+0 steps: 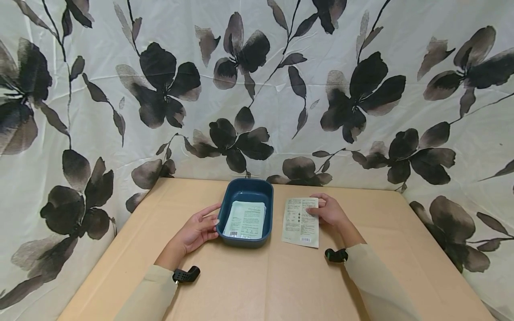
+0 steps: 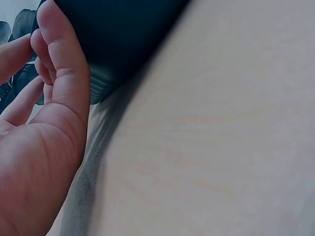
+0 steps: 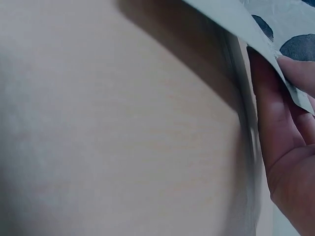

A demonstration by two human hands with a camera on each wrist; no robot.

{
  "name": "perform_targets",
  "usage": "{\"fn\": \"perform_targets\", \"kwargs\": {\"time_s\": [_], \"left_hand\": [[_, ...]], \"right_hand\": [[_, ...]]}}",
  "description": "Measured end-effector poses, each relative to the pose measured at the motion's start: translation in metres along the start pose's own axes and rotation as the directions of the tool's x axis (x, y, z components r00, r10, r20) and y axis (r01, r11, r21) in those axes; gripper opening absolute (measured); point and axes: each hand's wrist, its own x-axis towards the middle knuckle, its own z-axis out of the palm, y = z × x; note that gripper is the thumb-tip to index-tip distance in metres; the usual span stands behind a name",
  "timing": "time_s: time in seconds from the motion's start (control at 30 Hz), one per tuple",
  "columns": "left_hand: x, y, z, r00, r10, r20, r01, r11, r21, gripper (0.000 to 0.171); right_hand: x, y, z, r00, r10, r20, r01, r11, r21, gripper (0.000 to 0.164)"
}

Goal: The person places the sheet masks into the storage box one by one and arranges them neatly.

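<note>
A dark blue plastic tub (image 1: pixel 245 243) with rounded corners stands on the table. Inside it lies a pale green flat packet (image 1: pixel 246 218) with small print and a barcode. My left hand (image 1: pixel 198 228) is at the tub's left side, the thumb over the rim and the fingers along the outer wall. In the left wrist view, the thumb lies against the tub's dark wall (image 2: pixel 123 34). To the right of the tub, my right hand (image 1: pixel 330 211) pinches another pale printed packet (image 1: pixel 299 223) by its right edge, thumb on top. That packet's underside (image 3: pixel 236 19) shows above the table in the right wrist view.
A light tan table (image 1: pixel 249 285) with a faint crease down its middle bears everything. Behind and beside it hangs a white cloth (image 1: pixel 281 147) with dark flowers. Black wrist cameras (image 1: pixel 186 274) sit at both beige sleeves (image 1: pixel 148 294).
</note>
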Motion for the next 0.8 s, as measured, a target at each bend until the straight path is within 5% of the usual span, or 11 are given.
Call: {"fn": "perform_targets", "kwargs": {"time_s": [0.4, 0.8], "left_hand": [[-0.001, 0.0, -0.002, 1.0, -0.017, -0.019, 0.017, 1.0, 0.0, 0.064], [-0.003, 0.0, -0.005, 1.0, -0.012, 0.003, 0.012, 1.0, 0.002, 0.065]], "right_hand": [[-0.007, 0.002, 0.005, 1.0, -0.018, 0.024, 0.016, 0.998, 0.063, 0.061], [-0.014, 0.0, 0.01, 1.0, -0.016, 0.012, 0.016, 0.999, -0.037, 0.059]]}}
